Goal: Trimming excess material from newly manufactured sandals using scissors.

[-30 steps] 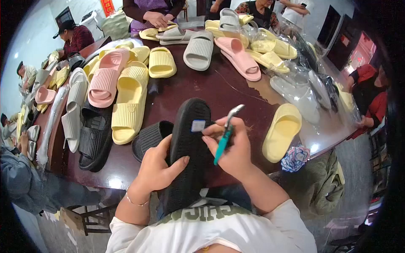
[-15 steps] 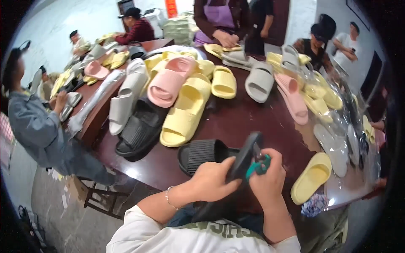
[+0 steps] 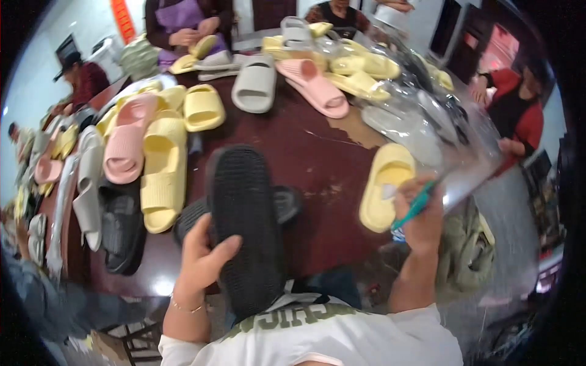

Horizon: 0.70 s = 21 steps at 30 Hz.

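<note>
A black slipper [image 3: 247, 201] stands nearly upright in front of me, its ridged sole facing me. My left hand [image 3: 204, 262] grips it by the left edge, the thumb across the sole. Behind it, partly hidden, another black slipper [image 3: 285, 204] lies on the table. Green-handled snips [image 3: 416, 206] are in my right hand [image 3: 422, 226], slightly blurred; their blades do not show clearly. That hand is over the right edge of a single yellow slipper [image 3: 377, 204]. A small whitish piece [image 3: 388, 191] shows by its fingertips; I cannot tell whether they pinch it.
Pink, yellow, grey and black slippers [image 3: 163, 177] are heaped on the left of the dark red table [image 3: 323, 244]. A grey slipper [image 3: 254, 85] and a pink one [image 3: 314, 91] lie farther back. Bagged slippers [image 3: 403, 131] are at the right. Several people sit or stand around.
My view has swung right. The black slipper has been turned so its sole faces me. My right hand with the snips has moved away from it, rightward to the yellow slipper.
</note>
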{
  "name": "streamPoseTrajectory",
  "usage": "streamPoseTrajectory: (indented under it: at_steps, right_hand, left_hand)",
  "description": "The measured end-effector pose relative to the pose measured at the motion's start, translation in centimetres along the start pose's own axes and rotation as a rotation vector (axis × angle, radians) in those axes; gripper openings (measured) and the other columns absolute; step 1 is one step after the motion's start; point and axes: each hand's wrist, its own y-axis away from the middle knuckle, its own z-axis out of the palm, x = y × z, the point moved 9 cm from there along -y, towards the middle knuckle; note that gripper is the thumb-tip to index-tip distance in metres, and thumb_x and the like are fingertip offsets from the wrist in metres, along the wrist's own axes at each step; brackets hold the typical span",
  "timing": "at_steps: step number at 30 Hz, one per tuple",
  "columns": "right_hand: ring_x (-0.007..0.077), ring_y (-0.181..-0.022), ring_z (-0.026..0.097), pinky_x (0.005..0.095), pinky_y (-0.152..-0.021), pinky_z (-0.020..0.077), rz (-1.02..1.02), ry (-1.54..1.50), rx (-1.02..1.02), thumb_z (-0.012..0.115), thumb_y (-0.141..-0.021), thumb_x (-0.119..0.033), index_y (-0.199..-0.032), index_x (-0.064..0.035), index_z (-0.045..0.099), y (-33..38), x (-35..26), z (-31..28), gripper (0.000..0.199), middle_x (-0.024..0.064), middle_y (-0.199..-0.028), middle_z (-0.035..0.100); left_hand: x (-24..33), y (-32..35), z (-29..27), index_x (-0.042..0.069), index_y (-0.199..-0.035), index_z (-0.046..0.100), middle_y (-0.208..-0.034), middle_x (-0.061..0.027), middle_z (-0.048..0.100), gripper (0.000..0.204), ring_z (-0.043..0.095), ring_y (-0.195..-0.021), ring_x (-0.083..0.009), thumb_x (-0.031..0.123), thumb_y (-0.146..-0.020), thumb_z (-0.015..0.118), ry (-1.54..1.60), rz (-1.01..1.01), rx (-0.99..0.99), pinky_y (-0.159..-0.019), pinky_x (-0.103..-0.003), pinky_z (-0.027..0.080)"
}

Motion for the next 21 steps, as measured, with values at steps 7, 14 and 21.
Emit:
streamPoseTrajectory:
  at_steps: [7, 14, 21]
  right_hand:
    - [0.0287, -0.075, 0.056, 0.0377, -0.067, 0.045, -0.151, 0.967, 0.077, 0.058, -0.069, 0.005, -0.102, -0.006, 0.046, 1.8, -3.2, -5.4, 0.037, 0.0142, -0.085, 0.055]
    - [0.0385, -0.082, 0.054, 0.0431, -0.07, 0.0435, -0.12, 0.852, -0.225, 0.056, -0.066, 0.0, -0.103, -0.0062, 0.047, 2.3, 3.3, -3.6, 0.038, 0.0192, -0.087, 0.055]
    - [0.0338, -0.069, 0.057, 0.0397, -0.062, 0.0454, 0.016, 0.777, -0.22, 0.056, -0.069, 0.0, -0.098, -0.0047, 0.047, 2.7, 0.3, -3.1, 0.031, 0.0148, -0.074, 0.057]
  left_hand:
    - [0.2, 0.2, -3.3, -0.001, -0.124, 0.038, -0.112, -0.0116, 0.053, 0.049, 0.054, -0.098, -0.0227, 0.001, -0.078, 0.055, 0.393, 0.133, 0.301, -0.084, -0.037, 0.047]
    - [-0.4, 0.8, -2.6, 0.009, -0.123, 0.044, -0.12, -0.0124, 0.049, 0.045, 0.05, -0.108, -0.0313, 0.004, -0.081, 0.058, 0.456, 0.392, 0.205, -0.097, -0.048, 0.038]
    - [5.3, 2.5, 1.5, 0.005, -0.09, 0.065, -0.136, -0.0186, 0.033, 0.02, 0.032, -0.128, -0.0323, 0.001, -0.071, 0.069, -0.243, 0.728, 0.006, -0.1, -0.046, 0.031]
